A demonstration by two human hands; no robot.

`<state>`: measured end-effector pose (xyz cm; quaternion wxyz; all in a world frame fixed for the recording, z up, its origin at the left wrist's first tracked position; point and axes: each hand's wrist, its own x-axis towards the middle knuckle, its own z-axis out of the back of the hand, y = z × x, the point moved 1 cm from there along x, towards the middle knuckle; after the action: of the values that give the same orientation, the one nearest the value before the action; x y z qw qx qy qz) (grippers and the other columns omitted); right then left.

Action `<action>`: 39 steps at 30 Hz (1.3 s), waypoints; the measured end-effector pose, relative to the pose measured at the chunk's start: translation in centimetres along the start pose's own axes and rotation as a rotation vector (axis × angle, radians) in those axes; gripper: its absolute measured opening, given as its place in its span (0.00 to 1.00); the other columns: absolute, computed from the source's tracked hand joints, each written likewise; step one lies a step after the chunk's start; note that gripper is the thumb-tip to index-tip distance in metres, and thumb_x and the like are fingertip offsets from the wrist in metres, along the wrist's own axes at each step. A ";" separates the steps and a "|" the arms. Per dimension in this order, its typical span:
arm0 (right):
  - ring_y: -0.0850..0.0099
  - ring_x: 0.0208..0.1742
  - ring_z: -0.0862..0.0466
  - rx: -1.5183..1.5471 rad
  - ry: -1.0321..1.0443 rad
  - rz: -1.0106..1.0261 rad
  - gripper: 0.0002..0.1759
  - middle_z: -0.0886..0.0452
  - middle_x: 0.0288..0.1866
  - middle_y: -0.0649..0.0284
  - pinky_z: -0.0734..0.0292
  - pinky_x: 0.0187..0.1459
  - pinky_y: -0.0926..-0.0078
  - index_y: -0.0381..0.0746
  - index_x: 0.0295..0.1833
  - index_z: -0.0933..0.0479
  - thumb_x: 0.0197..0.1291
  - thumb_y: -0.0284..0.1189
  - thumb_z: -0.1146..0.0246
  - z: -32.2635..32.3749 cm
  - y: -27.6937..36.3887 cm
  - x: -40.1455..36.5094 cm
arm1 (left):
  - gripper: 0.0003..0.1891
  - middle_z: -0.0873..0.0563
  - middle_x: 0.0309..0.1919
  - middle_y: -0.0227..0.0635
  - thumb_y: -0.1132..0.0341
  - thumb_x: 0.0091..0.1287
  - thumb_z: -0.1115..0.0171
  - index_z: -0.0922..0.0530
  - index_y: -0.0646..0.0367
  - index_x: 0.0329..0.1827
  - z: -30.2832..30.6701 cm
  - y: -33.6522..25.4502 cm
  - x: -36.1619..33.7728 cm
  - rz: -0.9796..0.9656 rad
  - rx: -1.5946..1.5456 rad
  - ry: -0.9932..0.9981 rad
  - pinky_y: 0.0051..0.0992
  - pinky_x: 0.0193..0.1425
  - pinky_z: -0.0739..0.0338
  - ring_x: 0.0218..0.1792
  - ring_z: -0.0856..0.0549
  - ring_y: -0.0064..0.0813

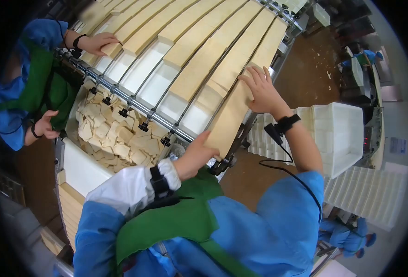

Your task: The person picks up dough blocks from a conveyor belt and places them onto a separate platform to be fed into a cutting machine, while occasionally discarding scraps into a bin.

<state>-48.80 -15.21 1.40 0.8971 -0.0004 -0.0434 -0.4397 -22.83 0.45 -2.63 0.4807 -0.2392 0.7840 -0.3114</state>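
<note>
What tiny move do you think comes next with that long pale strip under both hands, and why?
Probably a gentle pull of the strip toward the body: the left hand meets its near end, which already overhangs the metal rail, and the right hand lies flat on top.

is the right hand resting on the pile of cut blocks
No, the right hand lies flat with fingers spread on a long pale strip, while the pile of cut blocks sits off to the left.
</note>
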 end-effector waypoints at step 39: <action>0.44 0.87 0.52 -0.035 -0.021 -0.178 0.51 0.50 0.87 0.46 0.66 0.77 0.23 0.42 0.81 0.40 0.53 0.39 0.26 -2.3 20.6 -1.2 | 0.29 0.16 0.40 0.36 0.67 0.61 0.27 0.28 0.58 0.65 24.0 13.8 -25.7 -0.181 0.192 -1.336 0.27 0.35 0.19 0.30 0.15 0.25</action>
<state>-33.14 -1.73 -0.18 0.8538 -0.0166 -0.0452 -0.5183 8.67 21.17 -5.23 0.8530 -0.4009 0.2647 -0.2039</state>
